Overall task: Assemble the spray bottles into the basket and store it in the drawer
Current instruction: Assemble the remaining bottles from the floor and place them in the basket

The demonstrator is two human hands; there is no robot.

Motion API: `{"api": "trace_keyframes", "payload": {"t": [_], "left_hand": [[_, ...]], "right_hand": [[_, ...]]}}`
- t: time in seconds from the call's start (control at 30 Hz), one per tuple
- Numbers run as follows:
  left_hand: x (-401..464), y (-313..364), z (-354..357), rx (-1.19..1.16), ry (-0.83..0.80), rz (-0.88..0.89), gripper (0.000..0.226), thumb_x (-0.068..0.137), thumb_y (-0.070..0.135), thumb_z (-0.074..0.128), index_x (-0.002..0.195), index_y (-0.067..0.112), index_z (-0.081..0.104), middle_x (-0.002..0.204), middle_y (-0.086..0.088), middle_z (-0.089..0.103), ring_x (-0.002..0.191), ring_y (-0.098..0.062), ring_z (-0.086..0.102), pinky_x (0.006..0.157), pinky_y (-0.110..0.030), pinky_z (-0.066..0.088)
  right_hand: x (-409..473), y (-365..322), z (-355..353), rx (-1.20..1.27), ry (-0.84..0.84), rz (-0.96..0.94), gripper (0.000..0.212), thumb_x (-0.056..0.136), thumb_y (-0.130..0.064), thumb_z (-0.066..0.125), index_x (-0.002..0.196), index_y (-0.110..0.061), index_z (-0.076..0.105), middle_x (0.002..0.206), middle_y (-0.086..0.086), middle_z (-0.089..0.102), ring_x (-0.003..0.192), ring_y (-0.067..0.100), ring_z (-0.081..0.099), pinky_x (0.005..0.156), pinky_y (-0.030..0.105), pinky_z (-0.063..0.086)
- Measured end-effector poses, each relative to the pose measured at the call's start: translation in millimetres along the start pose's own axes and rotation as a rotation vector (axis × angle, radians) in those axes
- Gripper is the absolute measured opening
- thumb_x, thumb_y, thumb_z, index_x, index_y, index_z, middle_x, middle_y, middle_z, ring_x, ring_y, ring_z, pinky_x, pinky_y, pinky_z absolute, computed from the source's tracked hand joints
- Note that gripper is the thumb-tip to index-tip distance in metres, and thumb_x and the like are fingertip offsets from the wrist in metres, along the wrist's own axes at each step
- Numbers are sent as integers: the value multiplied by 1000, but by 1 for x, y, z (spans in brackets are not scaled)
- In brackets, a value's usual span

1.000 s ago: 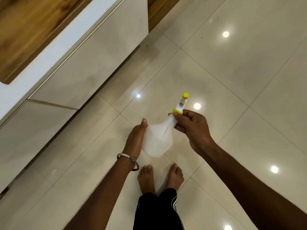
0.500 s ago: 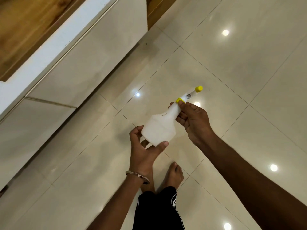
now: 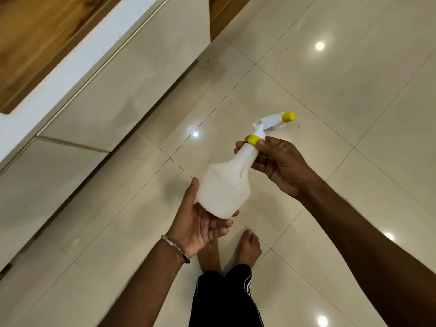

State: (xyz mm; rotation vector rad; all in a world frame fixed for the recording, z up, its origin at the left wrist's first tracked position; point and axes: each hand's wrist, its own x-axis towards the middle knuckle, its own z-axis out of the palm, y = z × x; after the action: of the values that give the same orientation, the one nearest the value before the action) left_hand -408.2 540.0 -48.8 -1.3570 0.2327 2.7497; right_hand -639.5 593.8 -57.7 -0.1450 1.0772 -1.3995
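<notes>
A white translucent spray bottle (image 3: 226,185) with a yellow collar and a yellow nozzle tip is held tilted above the floor, its trigger head pointing up and to the right. My right hand (image 3: 280,166) pinches its neck at the yellow collar. My left hand (image 3: 200,220) cups the bottle's base from below, thumb up along its left side and fingers curled under it. No basket is in view.
A white cabinet with flat drawer fronts (image 3: 127,79) runs along the left, under a wooden top (image 3: 35,38). Glossy cream floor tiles (image 3: 330,79) spread to the right. My bare feet (image 3: 245,249) stand right below the bottle.
The bottle has risen a little and its trigger head has turned to show side-on, pointing right. My left hand went from beside the bottle to cupping its base from beneath.
</notes>
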Motion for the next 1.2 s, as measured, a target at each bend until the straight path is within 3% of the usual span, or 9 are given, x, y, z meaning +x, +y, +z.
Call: {"api": "trace_keyframes", "payload": {"t": [0.1, 0.3, 0.47, 0.63, 0.77, 0.87, 0.97, 1.1, 1.2], "left_hand": [[-2, 2, 7, 24, 30, 69, 92, 56, 74, 70, 122, 10, 63, 110, -24, 68, 77, -30, 73, 57, -34, 61], [6, -26, 29, 783, 608, 873, 90, 41, 51, 90, 113, 35, 39, 123, 12, 54, 104, -11, 64, 71, -25, 60], [14, -30, 22, 1242, 877, 1243, 93, 57, 51, 86, 125, 16, 32, 134, -6, 36, 121, -23, 47, 79, -39, 59], [10, -21, 26, 725, 555, 1002, 95, 57, 64, 78, 131, 32, 28, 139, 6, 34, 125, -11, 47, 89, -22, 54], [5, -2, 13, 31, 227, 451, 71, 77, 68, 52, 134, 26, 48, 134, -9, 58, 118, -26, 61, 87, -49, 56], [0, 7, 10, -4, 112, 251, 66, 75, 58, 64, 128, 20, 57, 128, -17, 63, 113, -38, 63, 79, -49, 57], [0, 5, 17, 125, 223, 478, 67, 62, 46, 77, 121, 22, 56, 123, -5, 65, 107, -25, 68, 72, -41, 59], [-1, 0, 21, 658, 537, 959, 84, 54, 38, 88, 125, 26, 44, 128, 13, 52, 115, -1, 56, 77, -17, 55], [2, 0, 14, 1025, 662, 1194, 89, 61, 36, 88, 132, 19, 38, 138, 0, 42, 128, -12, 45, 93, -29, 53]], "right_hand": [[1, 0, 3, 16, 32, -12, 31, 90, -23, 65, 114, -3, 69, 119, 20, 71, 113, 32, 68, 86, 34, 57], [9, 6, 13, 36, 187, -25, 24, 94, -19, 63, 105, 0, 72, 112, 22, 72, 107, 33, 70, 84, 36, 59], [16, 11, 24, 107, 258, -6, 22, 92, -21, 66, 100, -1, 73, 108, 24, 73, 102, 33, 72, 78, 36, 60], [17, 11, 22, 97, 255, -28, 20, 93, -20, 66, 97, -3, 76, 110, 24, 73, 104, 34, 71, 81, 37, 59], [16, 14, 23, 81, 221, -37, 20, 93, -21, 66, 98, -5, 77, 112, 23, 72, 107, 35, 70, 83, 37, 59], [17, 13, 27, 66, 220, -34, 21, 93, -21, 66, 100, -4, 76, 112, 22, 72, 107, 34, 70, 83, 37, 59], [19, 10, 31, 49, 236, -30, 21, 92, -21, 66, 97, -4, 76, 110, 23, 73, 105, 34, 71, 81, 36, 59], [23, 7, 39, 35, 272, 1, 19, 94, -19, 64, 95, -3, 75, 108, 24, 73, 103, 34, 72, 81, 37, 60], [26, 5, 44, 37, 291, 34, 19, 93, -17, 65, 99, 0, 72, 109, 25, 73, 103, 35, 71, 82, 38, 60]]}}
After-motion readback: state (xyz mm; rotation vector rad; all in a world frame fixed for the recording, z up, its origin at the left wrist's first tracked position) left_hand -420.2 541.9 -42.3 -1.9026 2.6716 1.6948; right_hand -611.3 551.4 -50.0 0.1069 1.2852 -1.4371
